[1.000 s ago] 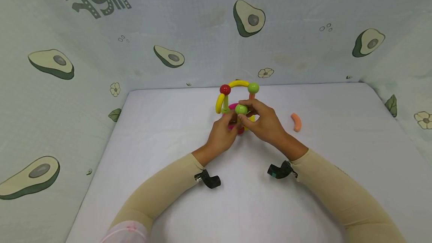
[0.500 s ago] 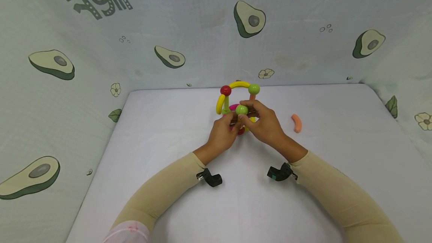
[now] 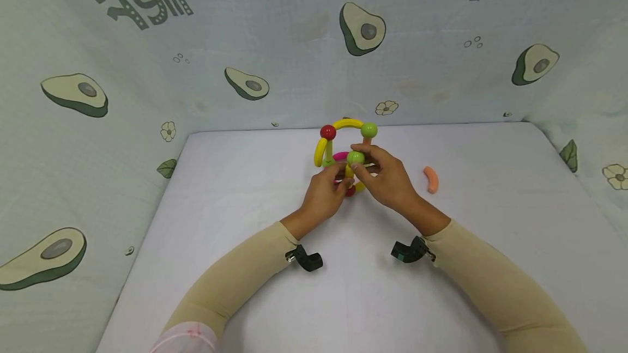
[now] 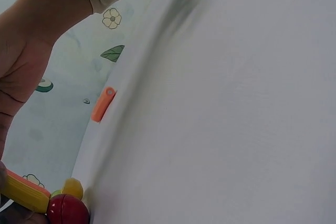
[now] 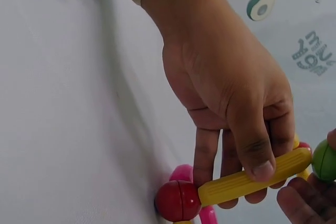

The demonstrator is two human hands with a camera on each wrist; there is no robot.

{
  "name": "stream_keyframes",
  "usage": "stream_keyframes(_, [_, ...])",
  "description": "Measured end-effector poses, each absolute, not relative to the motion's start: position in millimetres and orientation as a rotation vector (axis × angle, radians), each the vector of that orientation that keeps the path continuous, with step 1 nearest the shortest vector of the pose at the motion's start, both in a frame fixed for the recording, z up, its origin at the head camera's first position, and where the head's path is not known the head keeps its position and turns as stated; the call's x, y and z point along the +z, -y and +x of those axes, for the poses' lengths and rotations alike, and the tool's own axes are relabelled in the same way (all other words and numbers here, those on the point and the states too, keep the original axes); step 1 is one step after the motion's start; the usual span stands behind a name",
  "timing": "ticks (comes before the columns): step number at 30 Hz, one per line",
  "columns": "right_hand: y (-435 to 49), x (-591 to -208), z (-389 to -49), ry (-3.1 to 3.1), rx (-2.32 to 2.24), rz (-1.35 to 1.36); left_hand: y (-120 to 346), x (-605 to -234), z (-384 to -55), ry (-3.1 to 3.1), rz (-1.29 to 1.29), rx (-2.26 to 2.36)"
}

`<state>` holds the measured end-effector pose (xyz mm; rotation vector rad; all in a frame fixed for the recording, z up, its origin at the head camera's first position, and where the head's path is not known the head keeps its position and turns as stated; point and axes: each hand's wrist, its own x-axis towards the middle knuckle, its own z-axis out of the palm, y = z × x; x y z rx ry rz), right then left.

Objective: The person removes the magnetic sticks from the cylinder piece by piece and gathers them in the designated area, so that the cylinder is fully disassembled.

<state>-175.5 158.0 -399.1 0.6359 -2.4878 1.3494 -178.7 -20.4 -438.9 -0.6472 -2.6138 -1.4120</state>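
In the head view, a frame of coloured balls and curved and straight sticks stands at the table's far middle. A red ball (image 3: 328,132), a green ball (image 3: 369,129) and a yellow curved stick (image 3: 347,122) form its top. My left hand (image 3: 319,196) pinches a yellow ribbed stick (image 5: 254,177) between thumb and fingers, just above a lower red ball (image 5: 178,201). The fingertips of my right hand (image 3: 387,178) hold another green ball (image 3: 355,158) at that stick's upper end. Behind my hands, a pink curved stick (image 3: 340,155) is partly hidden.
An orange curved stick (image 3: 430,180) lies alone on the white table (image 3: 275,157), right of the frame. Behind the table hangs a cloth backdrop (image 3: 294,26) printed with avocados. A black wrist camera (image 3: 305,259) hangs by the left sleeve, another camera (image 3: 411,249) by the right.
My right hand and the green ball have shifted slightly to the right. More of the yellow ribbed stick now shows below the ball. The left hand has hardly moved.
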Motion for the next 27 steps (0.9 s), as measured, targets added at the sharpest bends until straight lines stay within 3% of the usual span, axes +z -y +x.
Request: stream_keyframes(27, [-224.7, -410.6, -198.3, 2.725, 1.085, 0.437, 20.1, -439.9, -182.5, 2.617, -0.663, -1.392])
